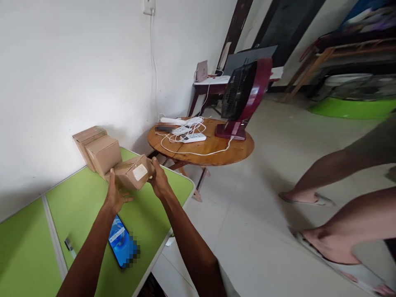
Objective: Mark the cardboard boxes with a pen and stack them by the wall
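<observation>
A small brown cardboard box with a white label is tilted over the far part of the green folding table. My right hand grips its right end, thumb on top. My left hand is at the box's near left side, thumb up and fingers spread below it; whether its thumb touches the box I cannot tell. Two more cardboard boxes, one in front and one behind, stand together against the wall. Nearer me lies a phone with a lit blue screen.
A marker lies left of the phone, partly behind my left forearm. Beyond the table, a round wooden table bears white power strips, tangled cables and a dark red fan. A person's legs in sandals are at the right.
</observation>
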